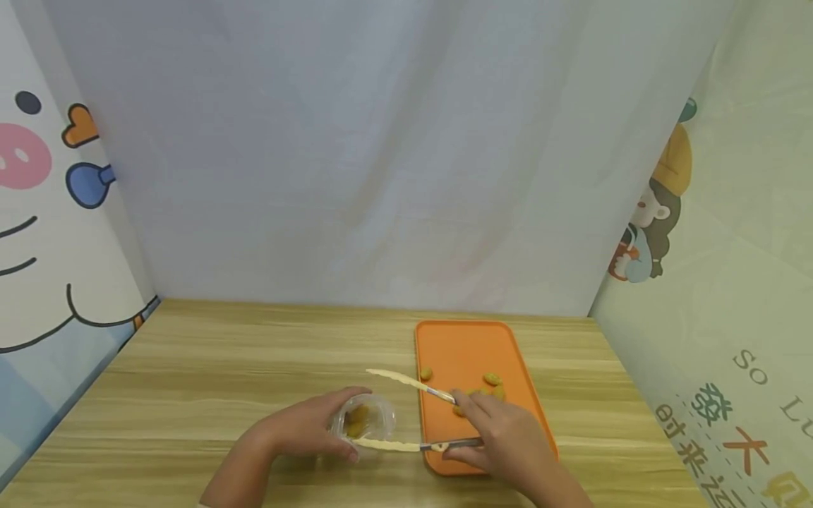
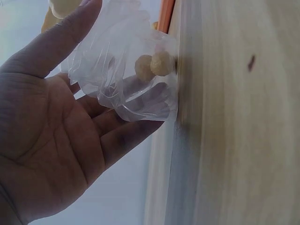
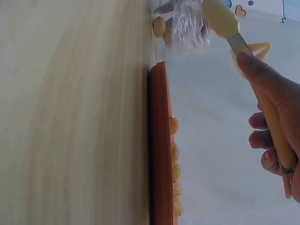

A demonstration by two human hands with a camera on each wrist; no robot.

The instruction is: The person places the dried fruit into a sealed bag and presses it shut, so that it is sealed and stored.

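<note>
Head view: left hand curled round a clear cup near the table's front edge, snacks inside.
Right hand: right hand pinches tongs, their arms spread wide, over the tray's front-left corner.
Axis: tongs lie left-right, tips at the cup.
Snacks: pieces on the tray, just beyond the right hand.
Room: bare wood left and behind.
</note>
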